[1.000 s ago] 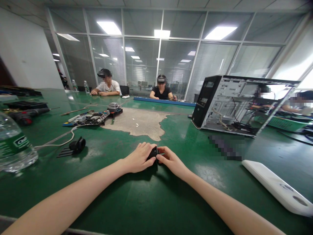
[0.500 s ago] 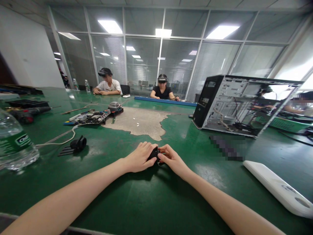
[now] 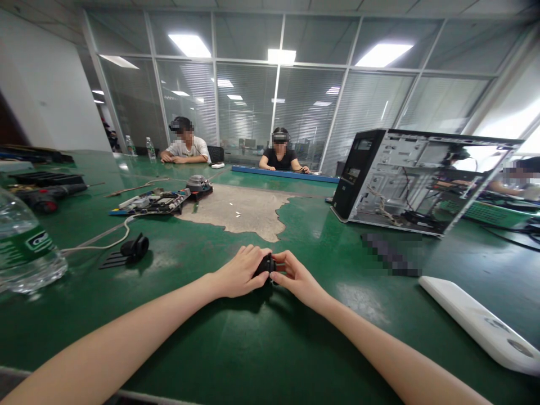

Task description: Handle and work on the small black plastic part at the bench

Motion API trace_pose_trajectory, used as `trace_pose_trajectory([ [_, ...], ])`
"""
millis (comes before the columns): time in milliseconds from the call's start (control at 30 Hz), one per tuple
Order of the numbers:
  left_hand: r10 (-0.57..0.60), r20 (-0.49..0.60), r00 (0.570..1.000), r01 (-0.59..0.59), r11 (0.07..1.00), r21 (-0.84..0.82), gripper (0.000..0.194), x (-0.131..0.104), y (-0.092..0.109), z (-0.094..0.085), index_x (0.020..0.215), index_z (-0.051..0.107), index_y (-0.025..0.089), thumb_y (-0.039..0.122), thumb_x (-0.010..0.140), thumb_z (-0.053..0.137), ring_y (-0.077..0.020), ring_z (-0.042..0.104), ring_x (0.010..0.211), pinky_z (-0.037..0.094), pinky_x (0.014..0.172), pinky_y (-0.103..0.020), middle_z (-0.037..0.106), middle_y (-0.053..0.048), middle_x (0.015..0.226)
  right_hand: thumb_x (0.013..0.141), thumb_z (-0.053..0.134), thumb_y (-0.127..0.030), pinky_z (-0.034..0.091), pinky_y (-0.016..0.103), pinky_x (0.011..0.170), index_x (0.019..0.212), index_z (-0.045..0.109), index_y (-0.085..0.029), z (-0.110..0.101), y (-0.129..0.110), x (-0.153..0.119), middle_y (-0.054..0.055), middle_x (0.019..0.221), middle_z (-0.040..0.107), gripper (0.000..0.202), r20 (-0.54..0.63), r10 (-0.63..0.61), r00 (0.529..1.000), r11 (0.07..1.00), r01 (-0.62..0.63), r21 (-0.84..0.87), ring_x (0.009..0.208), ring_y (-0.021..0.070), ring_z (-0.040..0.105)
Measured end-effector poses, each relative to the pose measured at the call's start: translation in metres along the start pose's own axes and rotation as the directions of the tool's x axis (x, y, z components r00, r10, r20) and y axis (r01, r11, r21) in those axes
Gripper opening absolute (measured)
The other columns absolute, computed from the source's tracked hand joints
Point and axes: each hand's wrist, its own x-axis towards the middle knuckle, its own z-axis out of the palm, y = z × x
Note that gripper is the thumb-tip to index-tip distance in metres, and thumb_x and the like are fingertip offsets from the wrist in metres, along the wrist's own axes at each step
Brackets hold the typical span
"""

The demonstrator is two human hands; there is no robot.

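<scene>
A small black part (image 3: 265, 266) is held between both hands just above the green table (image 3: 236, 343). My left hand (image 3: 240, 271) is wrapped over its left side, with the thumb along the near edge. From the right, my right hand (image 3: 293, 274) pinches the part's right end between thumb and fingertips. The fingers cover much of the part, so its full shape is hidden. To the left lies another black piece (image 3: 135, 247) with a round end and flat prongs.
A water bottle (image 3: 25, 247) stands at the left, near a circuit board (image 3: 156, 201) with a white cable. An open computer case (image 3: 405, 180) stands at the right, a white device (image 3: 476, 320) nearer. Two people sit across the table; another is at far right.
My right thumb and fingers have shifted slightly on the part's right end. My left hand stays almost still around it.
</scene>
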Motion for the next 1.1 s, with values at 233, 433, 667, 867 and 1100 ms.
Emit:
trace_pose_trajectory([
  [233, 0.010, -0.007, 1.000, -0.009, 1.000, 0.024, 0.038, 0.000, 0.000, 0.000, 0.118, 0.034, 0.017, 0.031, 0.083, 0.040, -0.0236, 0.042, 0.092, 0.033, 0.084, -0.040, 0.049, -0.009, 0.104, 0.075, 0.059, -0.036, 0.047, 0.031, 0.074, 0.097, 0.048, -0.022, 0.003, 0.009, 0.002, 0.003, 0.097, 0.056, 0.028, -0.091, 0.024, 0.996, 0.998, -0.029, -0.055, 0.086, 0.0154, 0.056],
  [433, 0.013, -0.013, 1.000, -0.012, 0.999, 0.041, 0.039, 0.000, -0.002, 0.000, 0.118, 0.033, 0.017, 0.031, 0.083, 0.040, -0.0237, 0.041, 0.092, 0.033, 0.084, -0.039, 0.048, -0.009, 0.104, 0.073, 0.061, -0.033, 0.046, 0.032, 0.074, 0.090, 0.049, -0.021, -0.001, 0.008, 0.003, 0.002, 0.092, 0.056, 0.024, -0.044, 0.032, 0.999, 0.999, -0.033, -0.034, 0.085, 0.0159, 0.056],
  [667, 0.000, -0.012, 1.000, 0.000, 0.999, 0.038, 0.039, 0.000, -0.002, 0.001, 0.119, 0.033, 0.017, 0.031, 0.083, 0.039, -0.0235, 0.041, 0.092, 0.033, 0.084, -0.040, 0.049, -0.009, 0.104, 0.074, 0.061, -0.032, 0.045, 0.031, 0.077, 0.091, 0.046, -0.022, -0.001, 0.000, -0.001, 0.001, 0.093, 0.055, 0.025, -0.006, 0.011, 1.000, 1.000, -0.011, 0.011, 0.086, 0.0143, 0.055],
  [867, 0.002, -0.014, 1.000, -0.002, 1.000, 0.023, 0.039, 0.001, -0.002, 0.001, 0.119, 0.033, 0.017, 0.030, 0.083, 0.040, -0.0231, 0.041, 0.092, 0.032, 0.085, -0.039, 0.049, -0.009, 0.104, 0.075, 0.058, -0.036, 0.046, 0.031, 0.073, 0.097, 0.047, -0.022, 0.001, 0.006, 0.002, 0.003, 0.096, 0.056, 0.029, -0.073, 0.042, 0.996, 0.999, -0.043, -0.014, 0.086, 0.0157, 0.054],
  [1100, 0.010, -0.009, 1.000, -0.010, 0.999, 0.038, 0.041, 0.000, -0.002, 0.001, 0.120, 0.032, 0.016, 0.031, 0.083, 0.040, -0.0230, 0.041, 0.091, 0.033, 0.084, -0.039, 0.048, -0.009, 0.103, 0.073, 0.062, -0.029, 0.045, 0.032, 0.078, 0.094, 0.047, -0.021, -0.002, 0.004, 0.002, 0.002, 0.097, 0.054, 0.027, 0.015, -0.016, 1.000, 1.000, 0.016, -0.013, 0.091, 0.0157, 0.054],
])
